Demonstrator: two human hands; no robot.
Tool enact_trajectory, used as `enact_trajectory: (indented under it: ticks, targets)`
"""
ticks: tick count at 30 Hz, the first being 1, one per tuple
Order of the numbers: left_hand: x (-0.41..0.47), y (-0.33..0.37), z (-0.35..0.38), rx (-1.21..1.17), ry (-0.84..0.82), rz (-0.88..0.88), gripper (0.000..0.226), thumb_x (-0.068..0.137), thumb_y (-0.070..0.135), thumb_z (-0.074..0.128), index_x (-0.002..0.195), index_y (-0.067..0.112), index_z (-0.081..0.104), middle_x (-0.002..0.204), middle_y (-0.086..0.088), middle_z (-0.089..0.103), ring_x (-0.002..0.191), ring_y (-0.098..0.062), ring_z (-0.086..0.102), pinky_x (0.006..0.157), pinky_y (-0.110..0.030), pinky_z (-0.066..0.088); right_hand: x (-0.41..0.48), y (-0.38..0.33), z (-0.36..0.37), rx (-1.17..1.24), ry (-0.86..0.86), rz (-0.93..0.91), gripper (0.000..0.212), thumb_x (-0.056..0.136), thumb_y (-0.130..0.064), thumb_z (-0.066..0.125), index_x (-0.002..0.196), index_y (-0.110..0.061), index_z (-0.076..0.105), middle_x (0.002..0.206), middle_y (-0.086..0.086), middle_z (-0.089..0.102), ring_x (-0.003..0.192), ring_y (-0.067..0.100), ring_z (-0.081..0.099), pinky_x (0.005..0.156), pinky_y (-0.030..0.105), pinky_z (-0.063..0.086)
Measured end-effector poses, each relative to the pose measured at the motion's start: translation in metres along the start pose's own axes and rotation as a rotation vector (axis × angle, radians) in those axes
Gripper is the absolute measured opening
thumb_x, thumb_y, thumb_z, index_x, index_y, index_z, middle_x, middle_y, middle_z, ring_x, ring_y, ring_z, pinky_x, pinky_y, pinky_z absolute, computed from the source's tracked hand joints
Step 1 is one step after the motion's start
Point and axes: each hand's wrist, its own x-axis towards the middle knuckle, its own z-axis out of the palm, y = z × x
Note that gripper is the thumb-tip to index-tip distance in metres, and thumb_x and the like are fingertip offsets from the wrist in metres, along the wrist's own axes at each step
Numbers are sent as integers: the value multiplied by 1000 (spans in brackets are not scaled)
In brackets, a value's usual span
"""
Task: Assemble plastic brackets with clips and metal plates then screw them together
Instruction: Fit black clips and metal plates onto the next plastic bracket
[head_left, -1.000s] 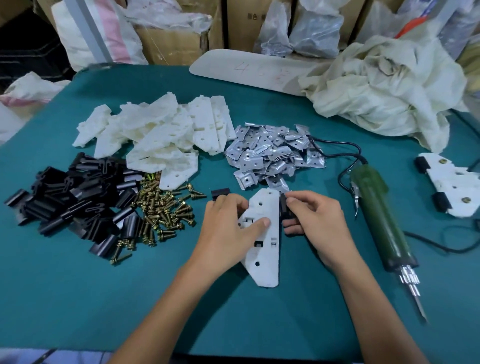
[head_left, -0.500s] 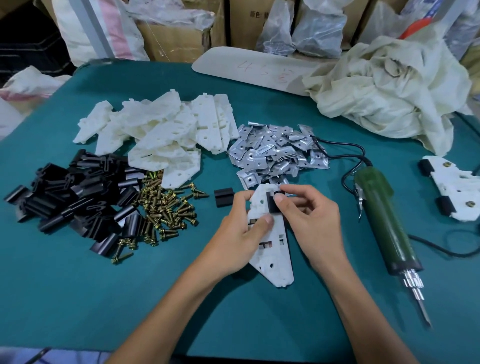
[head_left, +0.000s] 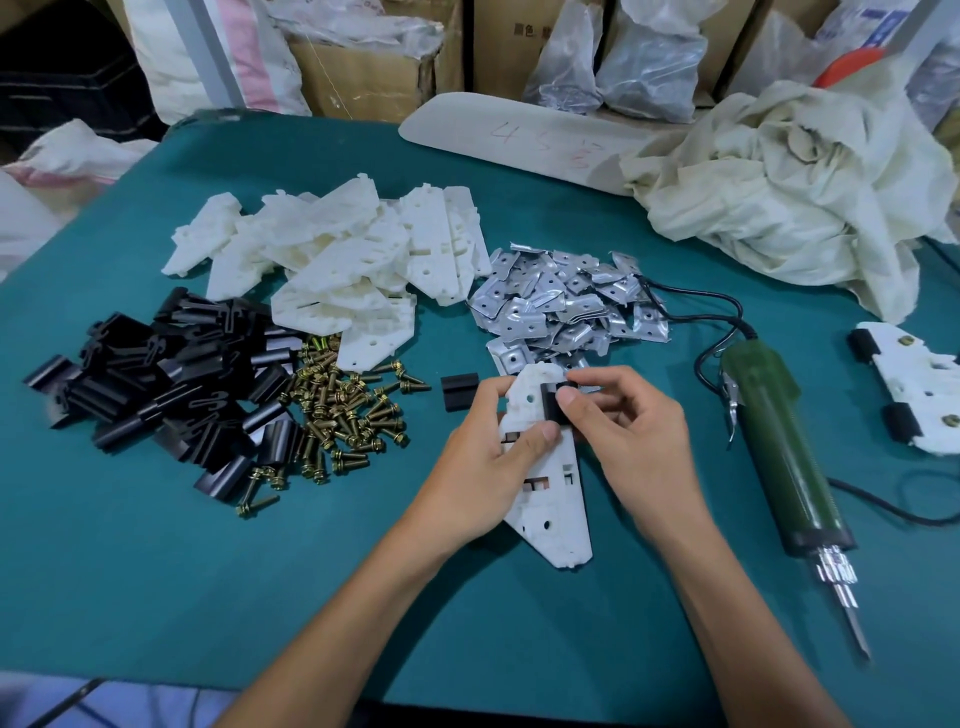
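A white plastic bracket (head_left: 551, 512) lies lengthwise at the table's middle, its far end lifted. My left hand (head_left: 485, 467) grips its left edge, thumb on top. My right hand (head_left: 631, 441) pinches a black clip (head_left: 551, 408) against the bracket's upper right side. A second black clip (head_left: 459, 391) lies loose just left of the bracket. Farther off sit a pile of white brackets (head_left: 337, 265), a heap of black clips (head_left: 156, 384), brass screws (head_left: 343, 410) and metal plates (head_left: 566, 301).
A green electric screwdriver (head_left: 779, 441) lies right of my right hand, tip toward me, its black cable curling behind. An assembled bracket (head_left: 914, 384) rests at the right edge. Crumpled cream cloth (head_left: 789, 192) and a pale board (head_left: 524, 140) fill the back right of the green table (head_left: 156, 571).
The bracket has tilted, its near tip swinging right. My right hand moved the black clip from the bracket's right edge onto its upper part. The camera shifted slightly.
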Motion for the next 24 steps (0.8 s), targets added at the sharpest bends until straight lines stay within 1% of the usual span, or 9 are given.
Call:
enact_trajectory:
  ticks: [8, 12, 13, 15, 17, 19, 21, 23, 24]
  targets:
    - [2, -1, -2, -32, -30, -18, 38, 92, 49, 65, 125, 42, 48, 113, 12, 72, 105, -14, 71, 91, -51, 57, 2, -9, 0, -49, -16, 0, 12, 88, -28, 80, 94, -37, 76, 81, -6, 74, 73, 6, 64, 72, 25, 54]
    - [-2, 2, 1, 67, -33, 7, 32, 94, 50, 61, 121, 45, 45, 107, 15, 72, 92, -7, 72, 80, -33, 59, 17, -36, 0, -361, -29, -185, 15, 88, -41, 77, 102, -37, 73, 99, -17, 67, 90, -6, 60, 79, 15, 45]
    - [-2, 3, 1, 102, -28, 17, 33, 94, 51, 59, 123, 45, 44, 106, 15, 72, 90, -9, 71, 80, -33, 58, 24, -48, 7, -429, -94, -249, 17, 88, -45, 75, 103, -40, 72, 101, -20, 64, 93, -7, 58, 81, 14, 44]
    - [-2, 6, 3, 155, -18, 28, 45, 94, 51, 58, 134, 43, 38, 116, 12, 68, 100, -17, 67, 89, -43, 55, 42, -70, 29, -585, -333, -335, 22, 87, -48, 70, 107, -40, 71, 101, -19, 64, 94, -3, 58, 85, 21, 46]
    - [-2, 8, 3, 185, -9, 40, 60, 92, 49, 57, 145, 36, 32, 127, 2, 64, 112, -23, 62, 95, -48, 52, 64, -83, 57, -863, -606, -364, 28, 91, -42, 70, 118, -37, 68, 106, -14, 65, 99, 9, 59, 86, 33, 47]
    - [-2, 7, 3, 195, 9, 54, 62, 90, 50, 57, 145, 31, 34, 126, -7, 63, 110, -27, 61, 97, -52, 49, 83, -86, 84, -1159, -815, -331, 36, 92, -33, 73, 126, -32, 65, 115, -6, 63, 105, 17, 56, 86, 35, 46]
    - [-2, 6, 3, 203, 15, 50, 58, 89, 53, 55, 140, 34, 37, 118, -9, 63, 96, -20, 56, 98, -57, 47, 96, -85, 100, -1280, -929, -220, 39, 89, -26, 78, 125, -29, 64, 119, -2, 64, 101, 20, 59, 83, 35, 51]
    - [-4, 5, 2, 197, 32, 60, 52, 89, 54, 56, 135, 37, 39, 106, -5, 59, 89, -15, 51, 95, -57, 48, 101, -87, 100, -1219, -934, -171, 31, 88, -22, 79, 116, -26, 67, 114, -1, 69, 97, 21, 65, 84, 36, 55]
    - [-5, 4, 2, 178, 44, 80, 46, 90, 52, 58, 130, 38, 42, 103, -3, 62, 85, -17, 56, 91, -52, 52, 101, -89, 93, -1144, -890, -190, 26, 88, -22, 78, 113, -25, 69, 110, -2, 71, 96, 19, 66, 85, 35, 55]
